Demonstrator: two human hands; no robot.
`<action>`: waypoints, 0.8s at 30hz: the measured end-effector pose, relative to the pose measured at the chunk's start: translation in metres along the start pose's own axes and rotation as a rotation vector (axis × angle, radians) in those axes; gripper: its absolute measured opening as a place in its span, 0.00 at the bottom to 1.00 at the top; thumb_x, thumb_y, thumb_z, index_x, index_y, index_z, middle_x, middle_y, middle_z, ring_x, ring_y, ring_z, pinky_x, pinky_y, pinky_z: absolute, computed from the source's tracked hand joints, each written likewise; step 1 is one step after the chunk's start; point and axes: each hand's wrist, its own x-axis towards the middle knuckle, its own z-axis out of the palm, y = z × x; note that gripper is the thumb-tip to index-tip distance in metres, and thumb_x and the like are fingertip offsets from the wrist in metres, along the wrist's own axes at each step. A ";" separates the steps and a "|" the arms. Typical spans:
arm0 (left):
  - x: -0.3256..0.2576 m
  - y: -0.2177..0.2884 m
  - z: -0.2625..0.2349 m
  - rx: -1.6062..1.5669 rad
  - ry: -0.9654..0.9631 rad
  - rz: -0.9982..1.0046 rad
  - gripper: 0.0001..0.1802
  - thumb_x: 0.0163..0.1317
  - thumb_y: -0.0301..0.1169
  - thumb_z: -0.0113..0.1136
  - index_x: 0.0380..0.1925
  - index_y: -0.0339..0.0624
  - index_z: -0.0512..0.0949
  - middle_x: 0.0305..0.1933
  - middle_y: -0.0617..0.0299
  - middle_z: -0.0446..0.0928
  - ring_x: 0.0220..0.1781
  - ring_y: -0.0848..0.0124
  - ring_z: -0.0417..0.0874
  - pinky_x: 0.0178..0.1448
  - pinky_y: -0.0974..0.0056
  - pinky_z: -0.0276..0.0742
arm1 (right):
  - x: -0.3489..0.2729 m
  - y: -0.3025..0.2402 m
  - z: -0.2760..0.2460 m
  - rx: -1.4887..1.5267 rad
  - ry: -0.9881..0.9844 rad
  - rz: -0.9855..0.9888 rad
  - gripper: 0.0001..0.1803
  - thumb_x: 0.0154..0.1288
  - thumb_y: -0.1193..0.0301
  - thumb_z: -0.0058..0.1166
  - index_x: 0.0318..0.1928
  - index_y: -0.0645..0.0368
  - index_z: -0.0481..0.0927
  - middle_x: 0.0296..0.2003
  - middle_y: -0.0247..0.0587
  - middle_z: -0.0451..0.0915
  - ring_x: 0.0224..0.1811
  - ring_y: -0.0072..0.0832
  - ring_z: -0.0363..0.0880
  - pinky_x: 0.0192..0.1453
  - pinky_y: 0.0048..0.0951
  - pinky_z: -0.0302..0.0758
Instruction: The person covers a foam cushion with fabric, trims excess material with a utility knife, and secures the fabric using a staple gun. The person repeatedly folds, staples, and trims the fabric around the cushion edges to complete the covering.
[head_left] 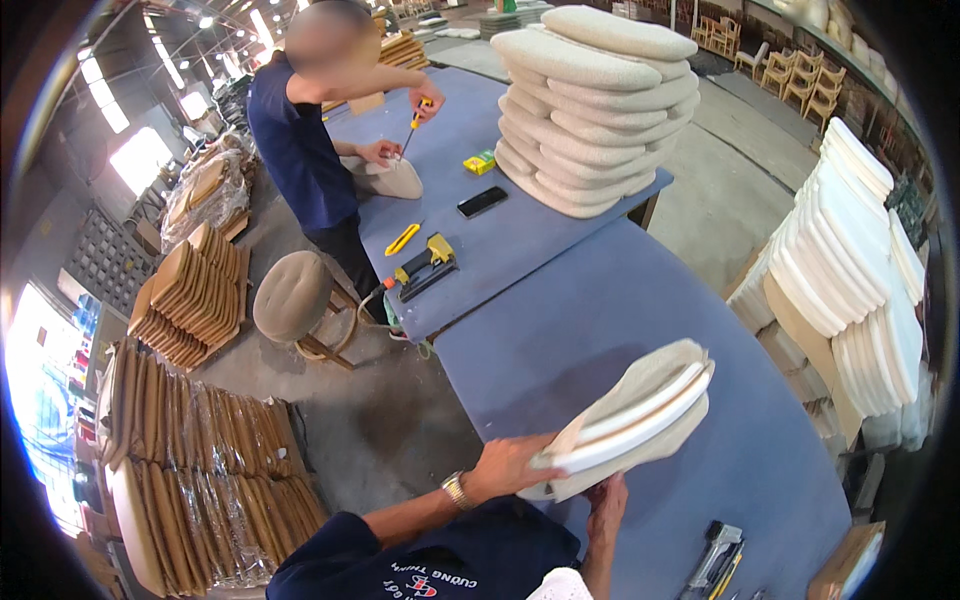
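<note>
Above the near blue table I hold a seat pad (640, 420) tilted on its edge. White foam and a thin brown layer show along its side, with loose beige fabric around it. My left hand (505, 468), a metal watch on its wrist, is closed on the pad's near left end. At the lower edge my right hand (606, 497) grips the pad from below; its fingertips are partly hidden. A staple gun (716, 560) lies on the table to the right of my right hand, beside a yellow tool.
Across the joined table (590, 262), a co-worker (310, 150) works a yellow-handled screwdriver on a beige pad. A nail gun (428, 268), yellow cutter (403, 239), phone (482, 202) and tall cushion stack (598, 120) are there. White foam pads (840, 250) stand right; wrapped brown cushions (200, 480) left.
</note>
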 end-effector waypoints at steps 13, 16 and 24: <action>0.038 0.093 0.008 -0.434 -0.201 0.223 0.51 0.46 0.31 0.83 0.71 0.36 0.67 0.57 0.44 0.82 0.52 0.67 0.87 0.48 0.63 0.86 | -0.007 -0.119 0.009 -0.075 0.192 -0.207 0.18 0.78 0.68 0.52 0.60 0.64 0.76 0.43 0.34 0.84 0.37 0.16 0.79 0.36 0.20 0.74; 0.036 0.100 0.013 -0.403 -0.222 0.261 0.52 0.44 0.32 0.84 0.71 0.37 0.68 0.54 0.47 0.83 0.50 0.66 0.87 0.43 0.64 0.86 | -0.015 -0.116 0.003 -0.007 0.225 -0.207 0.18 0.77 0.68 0.52 0.61 0.63 0.76 0.45 0.34 0.84 0.39 0.16 0.80 0.39 0.20 0.76; 0.023 0.091 0.030 -0.234 -0.208 0.535 0.53 0.42 0.41 0.85 0.70 0.39 0.70 0.51 0.51 0.84 0.36 0.69 0.79 0.33 0.67 0.79 | -0.041 -0.101 -0.011 0.053 0.284 -0.152 0.22 0.76 0.69 0.52 0.65 0.65 0.72 0.53 0.40 0.82 0.49 0.20 0.81 0.48 0.25 0.78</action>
